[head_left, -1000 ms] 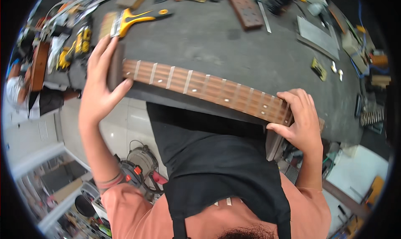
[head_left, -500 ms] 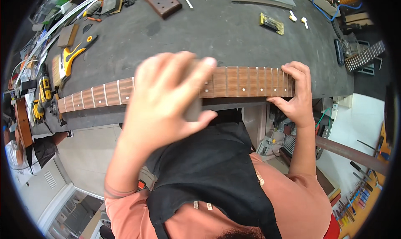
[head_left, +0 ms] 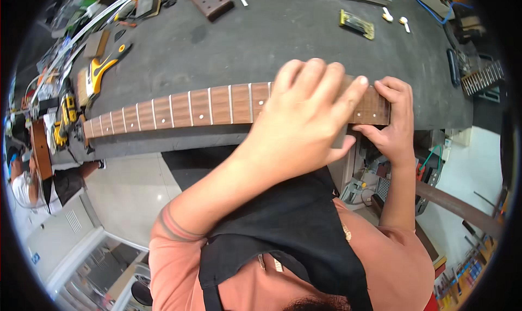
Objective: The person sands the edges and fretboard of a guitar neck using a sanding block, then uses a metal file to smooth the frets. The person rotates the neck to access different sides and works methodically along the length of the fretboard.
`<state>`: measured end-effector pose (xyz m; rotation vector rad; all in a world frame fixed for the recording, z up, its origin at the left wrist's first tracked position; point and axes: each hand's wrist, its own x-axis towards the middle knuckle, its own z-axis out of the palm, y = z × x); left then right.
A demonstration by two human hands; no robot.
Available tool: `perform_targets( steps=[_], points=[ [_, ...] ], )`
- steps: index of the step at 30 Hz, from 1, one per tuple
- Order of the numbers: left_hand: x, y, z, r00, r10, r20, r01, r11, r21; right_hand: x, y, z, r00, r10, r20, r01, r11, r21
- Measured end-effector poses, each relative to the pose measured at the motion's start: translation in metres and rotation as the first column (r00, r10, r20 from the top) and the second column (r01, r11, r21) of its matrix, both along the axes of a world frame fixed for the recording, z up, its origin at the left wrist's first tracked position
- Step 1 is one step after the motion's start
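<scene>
A guitar neck with a brown fretboard, metal frets and white dot inlays lies crosswise along the table's near edge. My left hand is over the right part of the fretboard, its fingers bent across the far edge and its thumb stuck out on the near side. Under that palm is a greyish block, mostly hidden, with only a sliver showing by the thumb. At the neck's right end, my right hand grips it, fingers over the far edge and thumb along the near edge.
On the dark table are a yellow-handled brush, a yellow drill, a drilled wooden piece, a small yellow-black pack and white earbuds. Another fretted neck is far right. A person is at the left edge.
My left hand has slid right along the fretboard with the block, uncovering the middle frets. The right hand keeps its grip at the end. The view has shifted slightly.
</scene>
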<state>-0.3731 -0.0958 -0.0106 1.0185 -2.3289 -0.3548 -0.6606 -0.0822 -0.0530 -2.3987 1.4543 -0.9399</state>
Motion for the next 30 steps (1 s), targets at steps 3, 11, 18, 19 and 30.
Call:
perform_targets(
  steps=[3,11,18,19,30],
  points=[
    [0.087,0.009,0.019,0.965,0.146,0.216,-0.142,0.989,-0.035,-0.005,0.005,0.003,0.999,-0.02,-0.033,0.019,1.0,-0.008],
    [0.153,0.028,0.023,0.912,0.321,0.258,-0.294,0.946,-0.138,0.002,0.002,0.005,1.0,0.015,-0.013,-0.015,1.0,-0.003],
    [0.043,0.022,-0.006,0.994,0.112,0.013,-0.11,0.991,-0.079,-0.006,0.008,0.002,0.998,-0.029,-0.058,0.03,0.999,0.014],
    [0.082,0.026,0.001,0.98,0.175,0.094,-0.167,0.982,-0.091,-0.006,0.009,0.001,0.998,-0.03,-0.057,0.03,1.0,0.007],
    [0.029,0.036,-0.029,0.982,0.176,-0.066,-0.185,0.968,-0.168,-0.003,0.003,0.0,0.997,-0.006,-0.076,0.006,1.0,-0.001]
  ],
)
